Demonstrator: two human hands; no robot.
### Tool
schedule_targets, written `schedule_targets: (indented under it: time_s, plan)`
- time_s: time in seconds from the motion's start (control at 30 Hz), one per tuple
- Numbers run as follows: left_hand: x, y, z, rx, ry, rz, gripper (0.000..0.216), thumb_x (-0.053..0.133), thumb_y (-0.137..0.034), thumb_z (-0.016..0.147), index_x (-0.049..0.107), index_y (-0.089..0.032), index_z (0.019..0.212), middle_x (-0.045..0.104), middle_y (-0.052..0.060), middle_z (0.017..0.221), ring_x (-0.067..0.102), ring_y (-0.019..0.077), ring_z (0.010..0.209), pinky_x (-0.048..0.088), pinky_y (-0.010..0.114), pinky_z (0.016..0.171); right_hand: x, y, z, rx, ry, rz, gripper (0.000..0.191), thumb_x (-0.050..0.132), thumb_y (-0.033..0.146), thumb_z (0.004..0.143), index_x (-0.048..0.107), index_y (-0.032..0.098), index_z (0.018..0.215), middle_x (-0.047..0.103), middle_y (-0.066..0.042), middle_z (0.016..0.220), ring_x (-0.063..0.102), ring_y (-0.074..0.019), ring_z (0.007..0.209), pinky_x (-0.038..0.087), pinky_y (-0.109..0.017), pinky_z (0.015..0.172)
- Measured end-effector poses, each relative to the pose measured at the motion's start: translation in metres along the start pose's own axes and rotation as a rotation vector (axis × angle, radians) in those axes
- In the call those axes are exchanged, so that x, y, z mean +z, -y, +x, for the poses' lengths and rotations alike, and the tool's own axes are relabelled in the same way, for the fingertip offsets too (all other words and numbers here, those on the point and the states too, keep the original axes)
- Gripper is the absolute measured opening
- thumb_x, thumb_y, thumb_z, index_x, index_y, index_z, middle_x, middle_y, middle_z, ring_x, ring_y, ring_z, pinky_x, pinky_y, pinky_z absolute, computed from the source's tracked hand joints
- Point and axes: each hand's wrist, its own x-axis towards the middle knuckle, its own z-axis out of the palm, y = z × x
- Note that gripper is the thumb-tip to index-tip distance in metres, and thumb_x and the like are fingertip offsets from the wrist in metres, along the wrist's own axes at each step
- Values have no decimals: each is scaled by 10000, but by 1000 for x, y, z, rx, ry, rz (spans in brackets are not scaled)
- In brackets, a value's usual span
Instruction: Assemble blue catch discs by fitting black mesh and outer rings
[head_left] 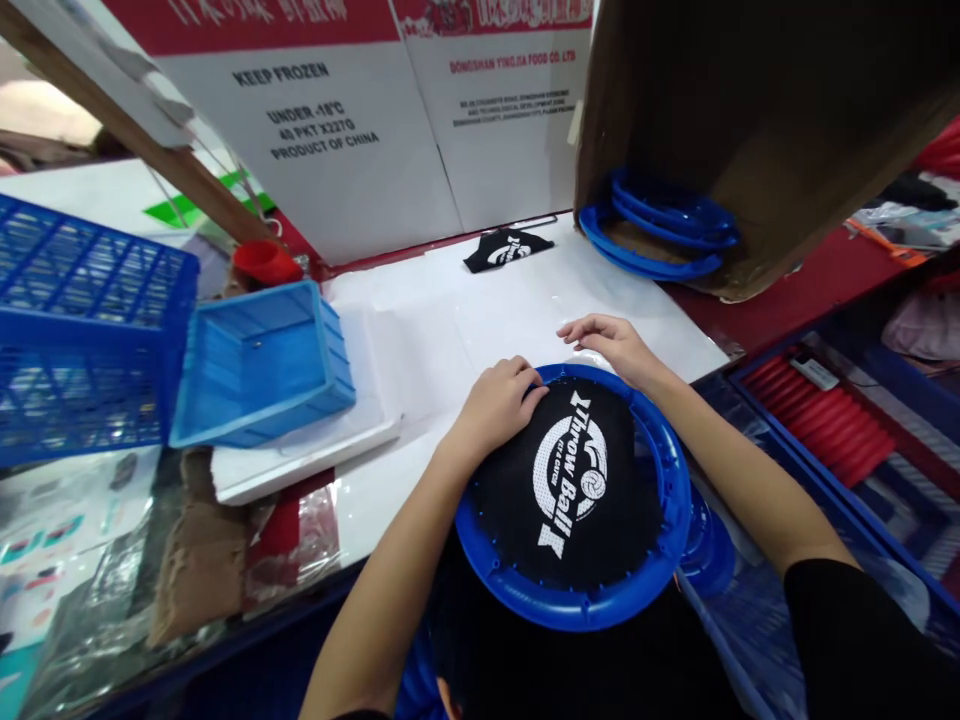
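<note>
A blue plastic ring (574,610) lies at the table's near edge, over my lap. Black fabric (502,500) printed "Throw Ball" spans most of it, with a gap along the right side. My left hand (501,405) is closed over the upper left of the rim, thumb on the fabric's edge; its fingertips are partly hidden. Just beyond the far rim is my right hand (611,345), fingers stretched and slightly bent above the white table surface, holding nothing that I can see. Farther back lies another black printed fabric piece (495,250).
A brown carton (675,100) at the back right holds several blue rings (652,265). To the left stand a light-blue bin (255,350), a blue crate (82,330) and a red round item (268,262). Red ribbed parts (825,415) sit in a crate at right.
</note>
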Motion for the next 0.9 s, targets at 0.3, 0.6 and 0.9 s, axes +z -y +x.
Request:
schedule_targets:
  time_s: [0.3, 0.6, 0.9]
  plan:
    - [-8, -37, -67, -686, -179, 358, 379, 375, -247, 1089, 729, -134, 1012, 688, 208, 1079, 684, 372, 958, 573, 496, 773, -11, 27, -125, -103, 4, -984, 275, 565, 400, 1067, 754, 242, 1190, 620, -184, 1530, 569, -430, 1419, 514, -694, 1151]
    - [-41, -26, -39, -6, 11, 279, 303, 666, -362, 1032, 684, -233, 1305, 619, 164, 1523, 564, 384, 1414, 470, 592, 1186, 8, -11, -88, -95, 88, -986, 513, 477, 457, 1104, 571, 245, 1561, 390, -190, 1740, 474, -448, 1535, 451, -701, 1247]
    - [-12, 19, 10, 172, 191, 154, 619, 895, -699, 747, 731, -212, 1092, 606, 180, 1542, 453, 436, 1521, 376, 621, 1243, 2, -10, -45, -75, 362, -960, 528, 801, 476, 918, 695, 289, 1400, 370, -138, 1761, 435, -530, 1511, 461, -780, 1184]
